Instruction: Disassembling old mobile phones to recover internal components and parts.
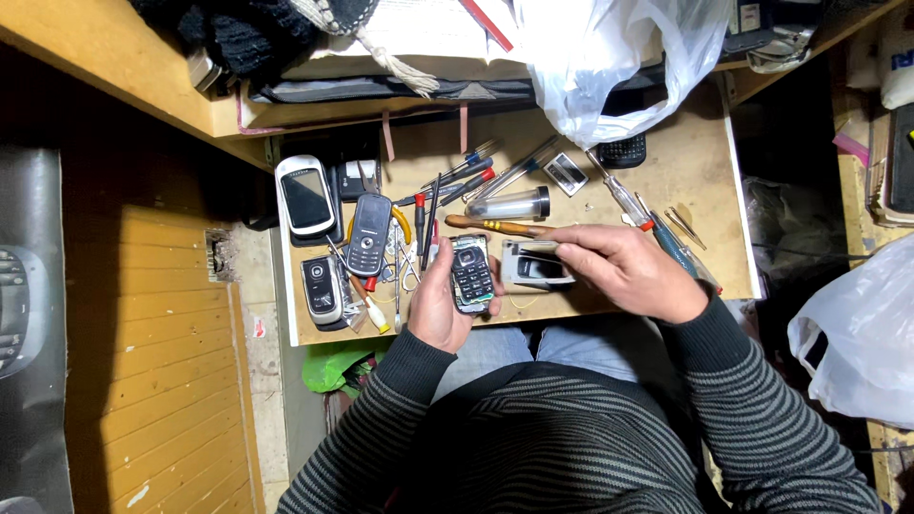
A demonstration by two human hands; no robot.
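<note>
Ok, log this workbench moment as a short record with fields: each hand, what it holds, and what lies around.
left hand: grips a dark keypad phone, keys up
right hand: holds a wooden-handled tool, tip toward the phone
surface: small wooden tray table
left of hands: white phone, grey phone, silver phone
behind hands: screwdrivers, clear tube
above: white plastic bag

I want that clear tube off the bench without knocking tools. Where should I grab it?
Grip the clear tube across its bare middle, coming from above. It lies flat, dark cap to the right, with screwdrivers crowding its left end and a wooden-handled tool just below.
</note>
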